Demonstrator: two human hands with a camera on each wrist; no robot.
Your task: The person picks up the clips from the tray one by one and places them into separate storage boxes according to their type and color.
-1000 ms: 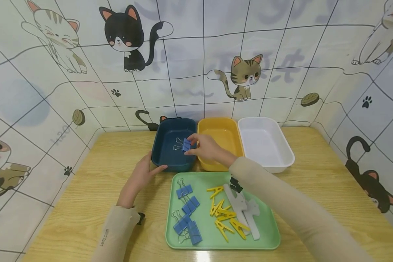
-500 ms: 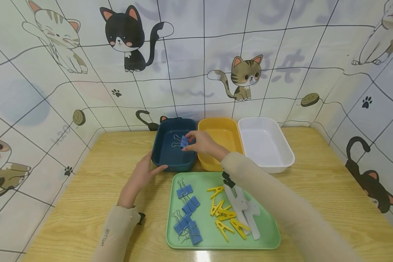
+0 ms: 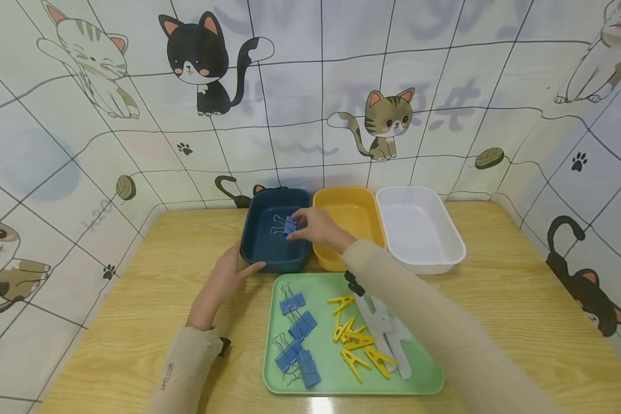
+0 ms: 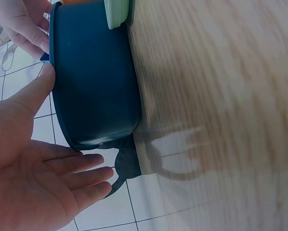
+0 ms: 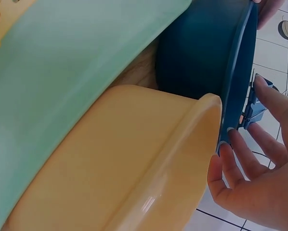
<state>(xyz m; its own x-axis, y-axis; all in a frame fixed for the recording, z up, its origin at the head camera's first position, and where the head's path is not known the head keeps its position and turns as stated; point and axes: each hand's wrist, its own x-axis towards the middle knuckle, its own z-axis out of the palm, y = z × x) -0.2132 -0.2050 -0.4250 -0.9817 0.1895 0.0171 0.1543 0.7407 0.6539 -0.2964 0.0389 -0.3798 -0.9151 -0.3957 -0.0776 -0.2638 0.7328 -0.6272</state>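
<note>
My right hand (image 3: 318, 225) pinches a blue binder clip (image 3: 290, 226) between thumb and fingers, over the dark blue bin (image 3: 253, 247). Its wire handles point left. In the right wrist view the binder clip (image 5: 255, 108) shows between the thumb and a fingertip, above the bin's rim. My left hand (image 3: 229, 271) lies at the bin's left front corner. In the left wrist view, the thumb of that left hand (image 4: 28, 159) touches the rim of the blue bin (image 4: 93, 72), with the other fingers stretched out along its side.
Beside the blue bin stand a yellow bin (image 3: 349, 201) and a white bin (image 3: 419, 224). In front, a green tray (image 3: 326, 382) bears several blue binder clips (image 3: 302, 325), several yellow clothespins (image 3: 357, 340) and white flat-handled items (image 3: 380, 325). A cat-patterned wall covering (image 3: 300, 86) rises behind.
My right hand has moved slightly left with the binder clip, further over the blue bin. The left hand has stayed at the bin's corner.
</note>
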